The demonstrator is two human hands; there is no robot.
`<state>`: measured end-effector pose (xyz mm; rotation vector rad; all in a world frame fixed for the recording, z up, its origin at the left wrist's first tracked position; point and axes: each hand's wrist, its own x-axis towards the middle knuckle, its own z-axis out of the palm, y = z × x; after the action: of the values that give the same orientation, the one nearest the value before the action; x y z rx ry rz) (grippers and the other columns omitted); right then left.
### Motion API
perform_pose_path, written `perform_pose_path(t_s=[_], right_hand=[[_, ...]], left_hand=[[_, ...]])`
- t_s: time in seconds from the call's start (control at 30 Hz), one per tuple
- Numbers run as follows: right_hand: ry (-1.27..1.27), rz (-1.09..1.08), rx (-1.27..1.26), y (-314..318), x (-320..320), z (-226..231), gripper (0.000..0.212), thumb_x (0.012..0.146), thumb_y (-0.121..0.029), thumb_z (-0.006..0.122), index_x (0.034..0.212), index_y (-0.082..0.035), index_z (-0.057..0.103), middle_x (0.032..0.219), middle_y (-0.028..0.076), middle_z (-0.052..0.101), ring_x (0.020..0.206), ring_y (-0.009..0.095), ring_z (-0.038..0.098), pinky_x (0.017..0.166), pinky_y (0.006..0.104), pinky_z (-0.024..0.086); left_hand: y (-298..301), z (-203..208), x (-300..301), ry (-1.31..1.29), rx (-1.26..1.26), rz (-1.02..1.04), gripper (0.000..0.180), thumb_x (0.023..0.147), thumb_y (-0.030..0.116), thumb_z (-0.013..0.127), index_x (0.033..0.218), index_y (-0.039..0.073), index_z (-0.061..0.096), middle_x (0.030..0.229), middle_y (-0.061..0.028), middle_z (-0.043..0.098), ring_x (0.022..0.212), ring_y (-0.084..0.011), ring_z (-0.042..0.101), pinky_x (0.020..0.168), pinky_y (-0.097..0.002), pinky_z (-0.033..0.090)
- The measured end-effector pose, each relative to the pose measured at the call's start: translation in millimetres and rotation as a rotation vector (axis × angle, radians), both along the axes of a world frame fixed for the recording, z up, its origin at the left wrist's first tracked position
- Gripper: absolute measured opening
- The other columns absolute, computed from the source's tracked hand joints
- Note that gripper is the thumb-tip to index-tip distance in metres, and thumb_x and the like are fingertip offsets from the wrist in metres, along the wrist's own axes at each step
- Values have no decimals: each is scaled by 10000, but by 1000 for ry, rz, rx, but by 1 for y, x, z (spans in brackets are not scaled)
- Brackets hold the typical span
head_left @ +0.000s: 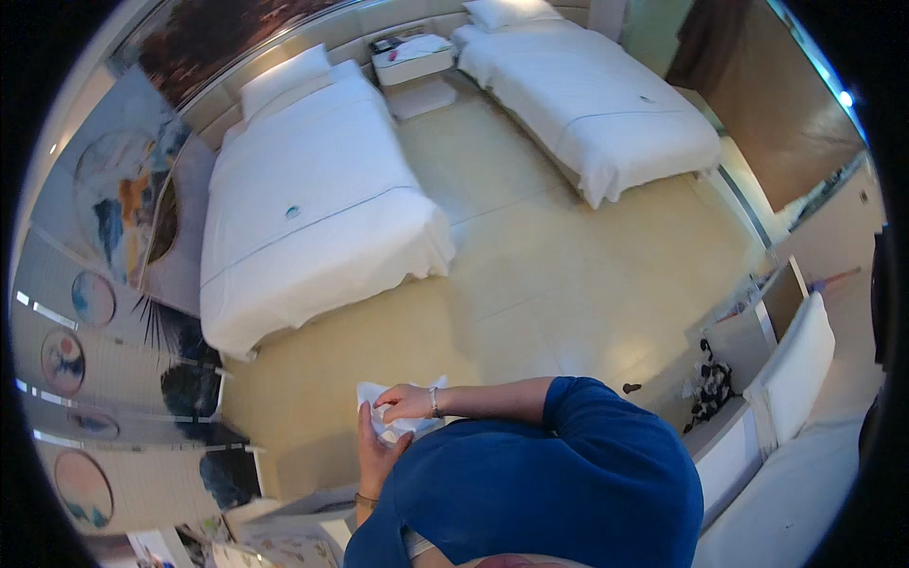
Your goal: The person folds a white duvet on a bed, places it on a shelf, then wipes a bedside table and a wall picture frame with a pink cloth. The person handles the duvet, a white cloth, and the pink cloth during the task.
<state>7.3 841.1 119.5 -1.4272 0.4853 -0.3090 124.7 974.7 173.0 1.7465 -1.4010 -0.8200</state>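
At chest height, past the near bed, we are holding a white cloth between both hands. Our left hand is cupping it from beneath, fingers half curled; our right hand is pinching its top edge, fingers closed on the fabric. It is looking light, soft and limp, best taken by edges or corners. Beyond the near bed, a nightstand and second bed are standing; beside it, patterned screens.
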Motion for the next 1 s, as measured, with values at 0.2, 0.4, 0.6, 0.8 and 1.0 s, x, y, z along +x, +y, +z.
perform_pose_path(t_s=[0.2, 0.4, 0.6, 0.8, 1.0], right_hand=[[-151, -158, 141, -75, -74, -15, 384, 741, -34, 647, 1124, -40, 625, 939, 5, 634, 826, 75, 536, 730, 246, 445], [-62, -356, 444, -135, -135, -23, 323, 786, -35, 635, 1104, -88, 641, 909, -20, 644, 699, 49, 536, 584, 202, 426], [-59, -594, 362, -233, -164, -25, 289, 815, -68, 627, 1103, -50, 621, 916, 26, 646, 784, 82, 585, 681, 240, 486], [163, -716, 380, -328, -185, 17, 256, 843, -115, 610, 1095, -70, 619, 885, 34, 661, 746, 96, 618, 646, 245, 480], [136, -940, 577, -394, -219, -7, 234, 856, -117, 589, 1077, -45, 612, 831, 49, 660, 708, 111, 628, 584, 232, 483]], left_hand=[[-115, 8, -50, 65, 54, -204, 826, 635, 66, 704, 1377, -9, 349, 1303, -188, 491, 1186, -288, 498, 991, -359, 406], [-217, -44, -59, 138, 65, -430, 674, 634, 116, 665, 1275, 6, 487, 1172, -174, 589, 1095, -270, 568, 946, -354, 442], [-354, -43, -77, 316, 85, -589, 546, 643, 109, 624, 1177, 7, 570, 1104, -180, 613, 1022, -297, 597, 898, -354, 467], [-488, -22, -70, 203, 56, -597, 440, 639, 79, 596, 1076, 43, 624, 1042, -170, 636, 928, -300, 619, 808, -351, 491], [-597, -36, -77, 42, -42, -586, 321, 627, 86, 594, 943, 66, 654, 884, -160, 624, 823, -319, 608, 750, -371, 490]])
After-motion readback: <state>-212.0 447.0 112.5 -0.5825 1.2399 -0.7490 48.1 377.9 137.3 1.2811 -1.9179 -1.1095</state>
